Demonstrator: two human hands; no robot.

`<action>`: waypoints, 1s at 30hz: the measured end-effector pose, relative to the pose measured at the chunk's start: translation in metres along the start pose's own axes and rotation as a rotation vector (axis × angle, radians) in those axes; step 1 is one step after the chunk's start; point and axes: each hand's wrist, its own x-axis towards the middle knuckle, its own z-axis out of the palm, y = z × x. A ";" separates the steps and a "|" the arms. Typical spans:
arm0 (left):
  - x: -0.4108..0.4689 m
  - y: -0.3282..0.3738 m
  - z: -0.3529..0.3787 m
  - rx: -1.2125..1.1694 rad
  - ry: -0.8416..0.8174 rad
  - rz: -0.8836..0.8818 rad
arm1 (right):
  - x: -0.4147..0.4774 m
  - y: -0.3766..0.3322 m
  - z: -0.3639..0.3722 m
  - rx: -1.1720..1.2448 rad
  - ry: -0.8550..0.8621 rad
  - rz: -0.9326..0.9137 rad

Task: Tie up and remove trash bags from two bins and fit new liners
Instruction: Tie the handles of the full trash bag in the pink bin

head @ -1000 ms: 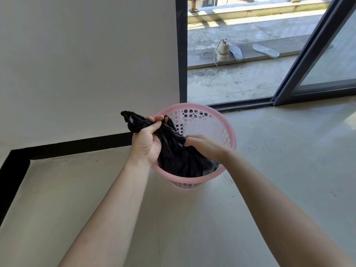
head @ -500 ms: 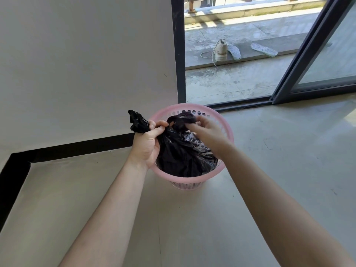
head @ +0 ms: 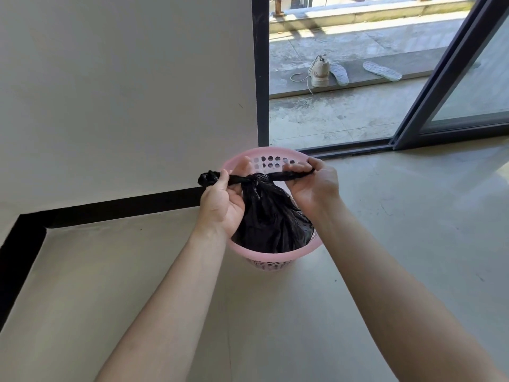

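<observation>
Bin one, tie-off | left hand point(head: 220, 201) grips and right hand point(head: 314, 186) pinches opposite twisted ends of the thin black plastic trash bag point(head: 271, 219), knot point(head: 254, 179) taut between them | bag sits inside the round pink perforated plastic bin point(head: 275, 256) | I judge it light, soft and slippery; I'd lift just under the knot.

Shoe point(head: 320, 71) and insoles point(head: 381, 70) outside
</observation>
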 end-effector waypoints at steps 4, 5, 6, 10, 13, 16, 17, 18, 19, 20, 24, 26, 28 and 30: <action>0.007 0.015 -0.013 0.088 0.297 0.148 | 0.018 -0.025 -0.021 -0.382 0.250 -0.231; 0.009 0.022 -0.020 0.133 0.360 0.186 | 0.022 -0.036 -0.028 -0.501 0.324 -0.326; 0.011 0.028 -0.025 0.174 0.395 0.209 | 0.025 -0.047 -0.037 -0.578 0.388 -0.400; 0.010 0.038 -0.028 0.345 0.305 0.253 | 0.028 -0.063 -0.068 -0.669 0.528 -0.454; 0.006 0.035 -0.020 0.409 0.190 0.241 | 0.025 -0.057 -0.070 -0.910 0.493 -0.514; 0.001 0.032 -0.008 0.400 0.047 0.201 | 0.024 -0.055 -0.045 -1.001 0.284 -0.578; -0.001 0.030 -0.002 0.422 0.016 0.200 | 0.022 -0.054 -0.033 -1.043 0.208 -0.596; -0.004 0.027 0.005 0.440 -0.005 0.207 | 0.019 -0.052 -0.021 -1.110 0.148 -0.626; -0.005 0.024 0.011 0.452 -0.017 0.222 | 0.016 -0.051 -0.012 -1.209 0.115 -0.679; -0.007 0.021 0.015 0.469 -0.021 0.240 | 0.013 -0.050 -0.004 -1.338 0.105 -0.754; -0.001 0.011 0.009 0.988 0.093 0.235 | -0.003 -0.048 0.009 -1.694 0.113 -0.947; 0.001 0.011 0.002 1.302 0.190 0.104 | -0.007 -0.047 0.012 -1.663 0.119 -0.922; 0.001 0.011 -0.002 1.583 0.242 0.018 | -0.009 -0.047 0.013 -1.660 0.144 -0.926; 0.000 0.012 -0.002 1.810 0.294 -0.013 | -0.011 -0.048 0.014 -1.743 0.205 -0.948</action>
